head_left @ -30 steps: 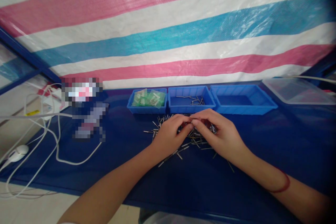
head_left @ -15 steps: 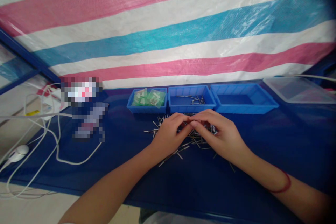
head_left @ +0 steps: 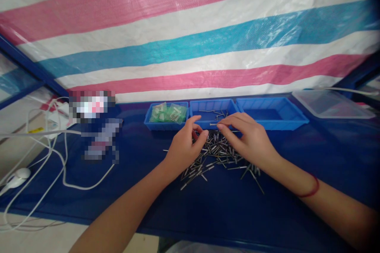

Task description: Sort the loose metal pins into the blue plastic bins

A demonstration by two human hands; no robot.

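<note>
My right hand [head_left: 251, 134] pinches a thin metal blind rivet [head_left: 213, 124] between thumb and fingertips; its silver end points left, in front of the middle blue bin [head_left: 213, 104]. To the left, my left hand [head_left: 185, 142] has its thumb and index finger apart, with nothing visible between them. Below and between both hands, a loose pile of similar rivets [head_left: 219, 148] spreads over the blue table [head_left: 190, 209]. Several more rivets lie inside the middle bin. Part of the pile is hidden behind my hands.
The left blue bin [head_left: 146, 119] holds green-tinted plastic packets [head_left: 169, 113]. On the right is a longer blue bin [head_left: 274, 125], beside a clear plastic lid [head_left: 332, 104]. White cables [head_left: 86, 188] and blurred-out items lie at the left. A striped sheet [head_left: 190, 47] hangs behind.
My hands were together over the pile and have come apart. My left hand has opened and shifted left; my right hand now shows the rivet, raised slightly. More of the pile is uncovered.
</note>
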